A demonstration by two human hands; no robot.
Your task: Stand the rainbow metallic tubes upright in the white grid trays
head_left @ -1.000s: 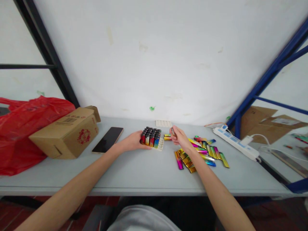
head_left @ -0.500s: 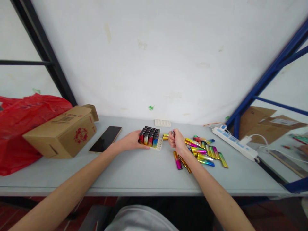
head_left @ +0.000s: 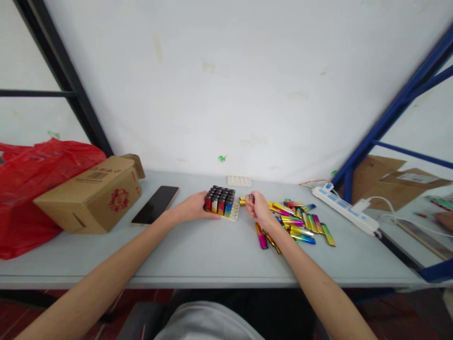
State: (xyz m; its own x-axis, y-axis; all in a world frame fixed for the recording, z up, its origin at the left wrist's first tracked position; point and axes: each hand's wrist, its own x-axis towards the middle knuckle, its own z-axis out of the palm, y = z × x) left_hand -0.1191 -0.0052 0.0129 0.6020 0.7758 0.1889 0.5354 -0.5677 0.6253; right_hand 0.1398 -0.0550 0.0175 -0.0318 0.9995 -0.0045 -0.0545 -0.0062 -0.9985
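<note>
Several cigarette lighters (head_left: 220, 203) with black tops stand upright in rows in a white plastic tray (head_left: 234, 214). One column of pockets at the tray's right side holds none. My left hand (head_left: 196, 206) grips the tray and lighters from the left, thumb at the near side; its far fingers are hidden. To the right of the tray, my right hand (head_left: 258, 207) is closed round a lighter (head_left: 251, 197), whose dark top shows above the fist. Beside that hand lies a loose heap of shiny, many-coloured lighters (head_left: 299, 223), lying flat on the grey table (head_left: 212, 255).
A second white tray (head_left: 239, 181) lies by the wall. To the left are a phone (head_left: 155, 205), a cardboard box (head_left: 92, 193) and a red plastic bag (head_left: 31, 189). A power strip (head_left: 345, 211) sits at the right, beside a blue metal frame (head_left: 382, 113).
My right hand has moved slightly left towards the tray with the lighter in its fist. My left hand and the tray have stayed in place.
</note>
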